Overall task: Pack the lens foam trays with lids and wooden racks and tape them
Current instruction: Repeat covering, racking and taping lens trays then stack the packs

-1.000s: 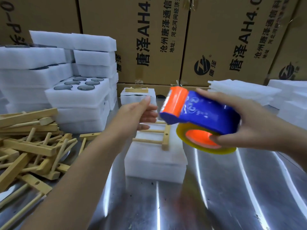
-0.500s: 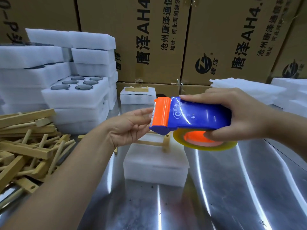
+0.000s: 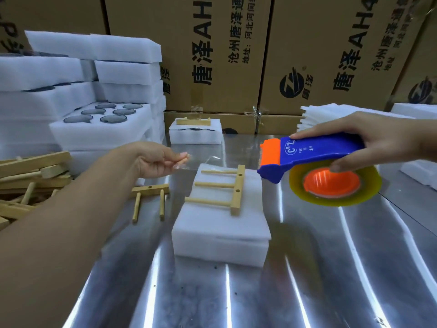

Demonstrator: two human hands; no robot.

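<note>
Our left hand [image 3: 153,159] pinches the clear tape end [image 3: 183,160] between thumb and fingertips, just beyond the far left corner of the lidded foam tray [image 3: 220,233]. Our right hand [image 3: 383,140] grips the blue tape dispenser [image 3: 316,153] above the tray's right side, with the strip spanning its far edge. A wooden rack [image 3: 236,189] lies flat on the tray. A loose rack [image 3: 151,190] lies left of it.

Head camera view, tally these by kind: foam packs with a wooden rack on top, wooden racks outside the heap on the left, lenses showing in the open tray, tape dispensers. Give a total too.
Foam packs with a rack on top: 2
Wooden racks outside the heap: 3
Lenses in the open tray: 6
Tape dispensers: 1
Total: 12
</note>
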